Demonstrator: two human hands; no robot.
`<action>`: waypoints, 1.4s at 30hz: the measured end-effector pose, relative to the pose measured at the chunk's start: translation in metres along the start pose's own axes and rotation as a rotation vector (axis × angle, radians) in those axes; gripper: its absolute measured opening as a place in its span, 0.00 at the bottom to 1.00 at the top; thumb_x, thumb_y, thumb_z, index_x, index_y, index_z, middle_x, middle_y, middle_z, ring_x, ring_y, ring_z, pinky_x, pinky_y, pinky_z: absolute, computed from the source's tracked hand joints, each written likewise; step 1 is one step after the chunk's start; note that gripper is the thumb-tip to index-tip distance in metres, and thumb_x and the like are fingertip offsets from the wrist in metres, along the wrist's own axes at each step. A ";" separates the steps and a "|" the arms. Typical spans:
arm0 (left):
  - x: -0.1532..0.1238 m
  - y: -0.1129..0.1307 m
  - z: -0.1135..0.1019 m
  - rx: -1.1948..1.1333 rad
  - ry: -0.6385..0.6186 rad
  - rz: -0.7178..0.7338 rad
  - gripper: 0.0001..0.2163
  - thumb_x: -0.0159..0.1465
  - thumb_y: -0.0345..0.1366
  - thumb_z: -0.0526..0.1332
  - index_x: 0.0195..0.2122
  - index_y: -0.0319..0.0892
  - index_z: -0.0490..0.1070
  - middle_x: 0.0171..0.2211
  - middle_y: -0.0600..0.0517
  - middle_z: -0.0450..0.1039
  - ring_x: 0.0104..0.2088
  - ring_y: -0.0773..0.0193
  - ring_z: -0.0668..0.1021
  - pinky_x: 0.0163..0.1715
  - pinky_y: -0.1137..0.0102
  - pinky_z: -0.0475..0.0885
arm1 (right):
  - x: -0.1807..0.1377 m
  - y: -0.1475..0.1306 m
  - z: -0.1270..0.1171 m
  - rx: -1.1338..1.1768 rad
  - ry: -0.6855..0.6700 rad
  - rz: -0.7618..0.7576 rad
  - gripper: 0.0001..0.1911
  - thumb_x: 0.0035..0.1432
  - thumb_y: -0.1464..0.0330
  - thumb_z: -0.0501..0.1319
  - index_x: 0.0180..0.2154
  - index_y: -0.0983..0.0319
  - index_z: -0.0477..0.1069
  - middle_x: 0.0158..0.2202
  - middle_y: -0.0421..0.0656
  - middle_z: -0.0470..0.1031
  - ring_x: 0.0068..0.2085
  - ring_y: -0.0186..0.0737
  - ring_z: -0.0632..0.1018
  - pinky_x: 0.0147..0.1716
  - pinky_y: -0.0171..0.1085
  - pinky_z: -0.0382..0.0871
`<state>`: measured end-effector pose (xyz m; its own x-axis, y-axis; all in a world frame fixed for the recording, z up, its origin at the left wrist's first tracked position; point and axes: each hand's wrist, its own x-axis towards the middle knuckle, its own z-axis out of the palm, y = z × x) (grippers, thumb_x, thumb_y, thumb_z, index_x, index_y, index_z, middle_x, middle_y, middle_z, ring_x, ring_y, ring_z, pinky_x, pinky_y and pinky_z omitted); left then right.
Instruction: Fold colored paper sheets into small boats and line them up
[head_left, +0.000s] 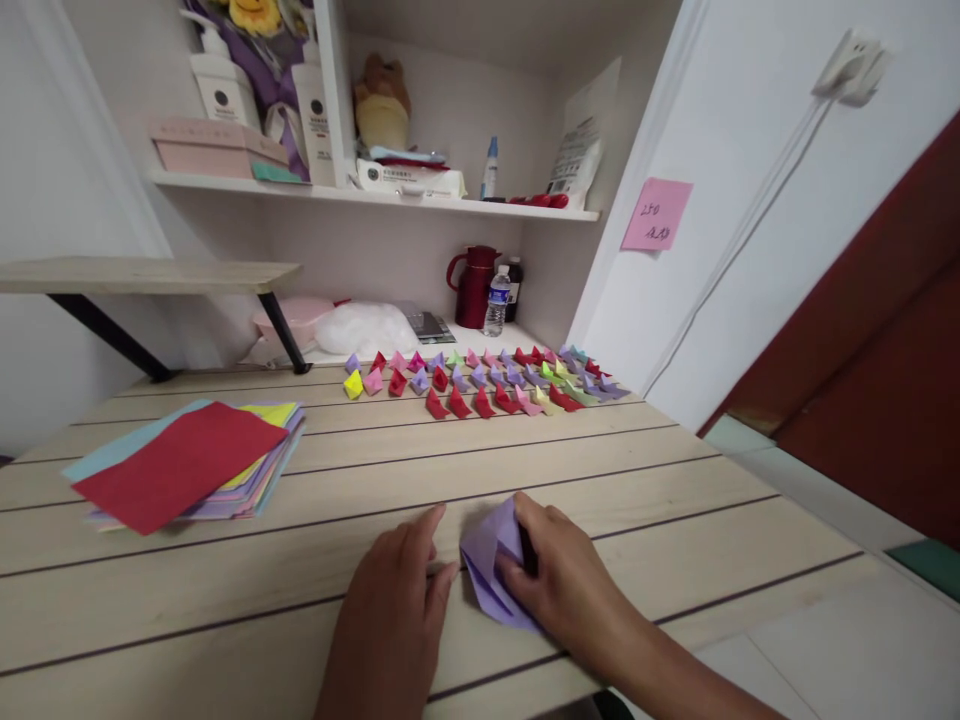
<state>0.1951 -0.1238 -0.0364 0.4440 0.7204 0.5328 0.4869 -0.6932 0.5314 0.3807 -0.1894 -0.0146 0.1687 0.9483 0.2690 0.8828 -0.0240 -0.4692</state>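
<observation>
A partly folded sheet of purple paper (484, 555) stands on the striped wooden table (360, 470) near its front. My right hand (559, 570) grips its right side, with the thumb inside the fold and the fingers behind. Just left of the paper, my left hand (397, 600) rests near the tabletop, its index finger and thumb apart and nothing between them. A small gap separates that hand from the paper. The lower fingers of my left hand are hidden.
Rows of small folded paper boats (484, 402) line the table's far edge. To the left lies a stack of coloured paper with a red sheet (184, 460) on top. Behind are a red jug (475, 288), a water bottle (497, 300) and a raised wooden shelf (150, 274).
</observation>
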 end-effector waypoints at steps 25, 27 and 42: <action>-0.006 0.004 -0.007 0.421 -0.035 0.391 0.22 0.63 0.22 0.53 0.52 0.50 0.75 0.52 0.48 0.75 0.51 0.56 0.75 0.52 0.58 0.65 | -0.048 0.015 -0.026 -0.021 -0.058 -0.473 0.25 0.55 0.74 0.60 0.55 0.56 0.70 0.51 0.51 0.74 0.47 0.52 0.74 0.45 0.48 0.69; -0.010 0.008 -0.014 0.447 0.048 0.404 0.22 0.64 0.23 0.52 0.57 0.45 0.71 0.57 0.43 0.71 0.55 0.54 0.73 0.54 0.57 0.63 | -0.055 0.011 -0.022 -0.066 -0.029 -0.509 0.28 0.56 0.73 0.61 0.59 0.58 0.66 0.50 0.53 0.75 0.47 0.54 0.75 0.44 0.50 0.70; -0.037 0.005 -0.019 0.526 -0.105 0.735 0.25 0.65 0.54 0.55 0.55 0.41 0.71 0.53 0.50 0.77 0.52 0.59 0.76 0.48 0.64 0.65 | -0.055 0.017 -0.045 0.296 -0.220 -0.296 0.14 0.66 0.66 0.59 0.53 0.52 0.70 0.50 0.46 0.74 0.52 0.47 0.72 0.52 0.46 0.65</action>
<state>0.1668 -0.1546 -0.0406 0.8321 0.1174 0.5421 0.3230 -0.8971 -0.3014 0.4064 -0.2558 0.0003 -0.1963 0.9461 0.2576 0.7104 0.3183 -0.6277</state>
